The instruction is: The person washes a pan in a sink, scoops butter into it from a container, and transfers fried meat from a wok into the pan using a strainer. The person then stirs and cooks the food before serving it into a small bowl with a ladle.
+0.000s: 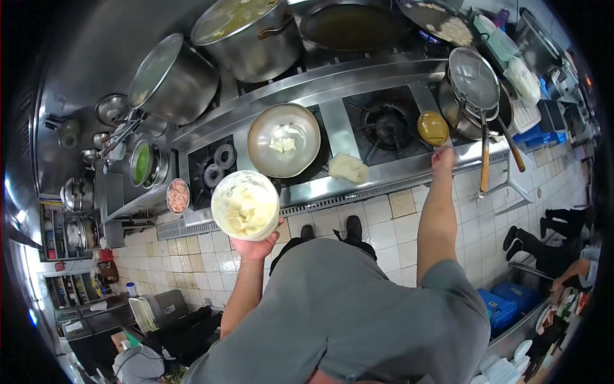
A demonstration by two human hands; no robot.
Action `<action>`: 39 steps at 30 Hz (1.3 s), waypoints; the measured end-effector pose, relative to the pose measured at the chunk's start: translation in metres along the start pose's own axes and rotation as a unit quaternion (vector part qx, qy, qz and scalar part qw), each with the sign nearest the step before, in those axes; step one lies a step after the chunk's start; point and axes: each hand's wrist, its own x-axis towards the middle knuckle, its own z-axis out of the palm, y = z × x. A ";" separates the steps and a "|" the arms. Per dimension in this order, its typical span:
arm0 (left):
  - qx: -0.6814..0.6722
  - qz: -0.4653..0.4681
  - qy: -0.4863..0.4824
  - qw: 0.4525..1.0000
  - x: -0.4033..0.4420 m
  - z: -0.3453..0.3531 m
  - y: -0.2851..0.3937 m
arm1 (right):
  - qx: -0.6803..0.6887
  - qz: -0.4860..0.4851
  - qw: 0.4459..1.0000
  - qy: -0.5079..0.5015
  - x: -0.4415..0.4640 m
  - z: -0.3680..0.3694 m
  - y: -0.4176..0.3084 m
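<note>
My left hand (258, 245) holds a white tub (245, 206) of pale creamy spread from below, its fingers wrapped round the base. Just behind the tub, a wide steel pan (283, 140) sits on the stove with white lumps (286, 137) in its middle. Out to the right, my right hand (442, 159) is closed at the stove's front edge, just below a ladle (433, 128) with yellow-brown liquid in its bowl. Whatever its fingers grip is too small to make out. A folded pale cloth (348, 168) lies on the stove edge between the hands.
Large pots (174, 79) stand at the back left. A strainer (473, 78) with a long handle rests over a pot at the right. A bowl of pink meat (178, 196) is at the left edge. Other people (563, 256) are at the far right and lower left.
</note>
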 end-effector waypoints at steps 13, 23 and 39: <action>0.025 -0.095 -0.026 0.995 -0.013 0.001 0.036 | 0.084 0.017 0.995 0.041 -0.017 0.017 0.009; 0.068 -0.040 0.021 0.997 -0.029 0.000 0.024 | -0.066 -0.091 0.994 -0.003 -0.113 0.030 0.012; 0.103 -0.433 -0.054 0.894 0.023 -0.021 -0.005 | -0.464 -0.544 0.659 -0.234 -0.638 -0.048 0.085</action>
